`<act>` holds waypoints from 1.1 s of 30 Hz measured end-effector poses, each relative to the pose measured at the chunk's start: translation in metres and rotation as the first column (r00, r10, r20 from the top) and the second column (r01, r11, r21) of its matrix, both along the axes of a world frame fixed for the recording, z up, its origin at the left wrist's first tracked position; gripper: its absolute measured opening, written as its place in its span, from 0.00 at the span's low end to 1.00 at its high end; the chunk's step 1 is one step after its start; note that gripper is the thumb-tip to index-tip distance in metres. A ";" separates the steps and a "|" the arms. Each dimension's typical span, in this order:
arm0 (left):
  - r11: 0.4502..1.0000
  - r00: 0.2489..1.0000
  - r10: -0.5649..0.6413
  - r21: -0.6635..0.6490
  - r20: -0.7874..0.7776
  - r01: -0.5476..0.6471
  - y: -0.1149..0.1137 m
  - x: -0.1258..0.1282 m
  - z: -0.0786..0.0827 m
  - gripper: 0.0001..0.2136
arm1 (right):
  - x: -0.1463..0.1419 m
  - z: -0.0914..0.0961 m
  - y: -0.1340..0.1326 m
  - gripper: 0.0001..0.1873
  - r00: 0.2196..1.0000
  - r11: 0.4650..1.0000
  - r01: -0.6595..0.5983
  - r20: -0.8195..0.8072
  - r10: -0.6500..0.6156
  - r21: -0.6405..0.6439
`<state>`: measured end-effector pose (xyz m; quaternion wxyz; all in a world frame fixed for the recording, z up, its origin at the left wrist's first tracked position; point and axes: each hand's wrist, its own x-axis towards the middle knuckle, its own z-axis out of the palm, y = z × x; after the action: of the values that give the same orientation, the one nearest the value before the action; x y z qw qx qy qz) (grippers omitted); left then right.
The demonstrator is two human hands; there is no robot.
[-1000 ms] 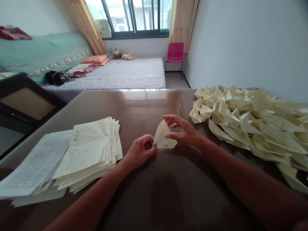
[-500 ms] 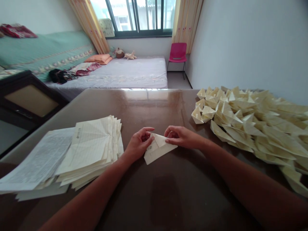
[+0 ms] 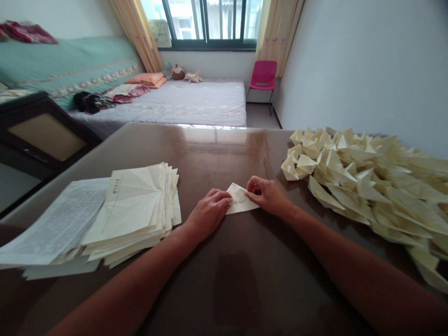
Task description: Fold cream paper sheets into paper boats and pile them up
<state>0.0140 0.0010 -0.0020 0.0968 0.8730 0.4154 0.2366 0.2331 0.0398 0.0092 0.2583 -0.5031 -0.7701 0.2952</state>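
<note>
A small folded sheet of cream paper lies in front of me on the table, its peak pointing away from me. My left hand presses down on its left side, fingers together and partly covering it. At the right side, my right hand pinches the paper's edge between thumb and curled fingers. To the left sits a stack of lined cream sheets, creased at the top. A large heap of folded paper boats spreads over the table's right side.
The glossy brown table reflects the window. Printed white sheets lie at the far left, partly under the stack. Beyond stand a bed, a pink chair and a dark cabinet. A wall runs along the right.
The paper has been turned and shows a centred peak with its lower edge now facing me. My left hand has flattened onto it; my right hand keeps its pinch. The view has shifted slightly.
</note>
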 end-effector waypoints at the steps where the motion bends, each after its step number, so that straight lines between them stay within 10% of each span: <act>1: 1.000 0.998 -0.018 0.016 -0.053 0.019 -0.002 0.000 0.002 0.10 | 0.000 -0.001 0.000 0.07 1.000 1.000 -0.004 0.010 0.004 0.008; 16: 0.967 0.898 -0.047 0.205 -0.437 0.150 -0.008 0.004 0.008 0.12 | 0.014 0.010 0.002 0.23 0.857 0.855 -0.469 0.346 0.381 0.219; 25: 0.981 0.922 -0.028 0.168 -0.386 0.100 -0.008 0.002 0.014 0.16 | -0.004 0.029 -0.020 0.11 0.665 0.810 -0.556 0.686 0.296 0.188; 33: 0.986 0.837 -0.013 0.130 -0.548 0.100 -0.012 0.002 0.021 0.13 | -0.014 0.028 -0.029 0.11 0.654 0.816 -0.517 0.735 0.180 0.260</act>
<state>0.0162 -0.0112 0.0188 -0.0859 0.9208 0.3804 0.0069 0.2196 0.0111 0.0369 0.0029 -0.3385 -0.9396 -0.0504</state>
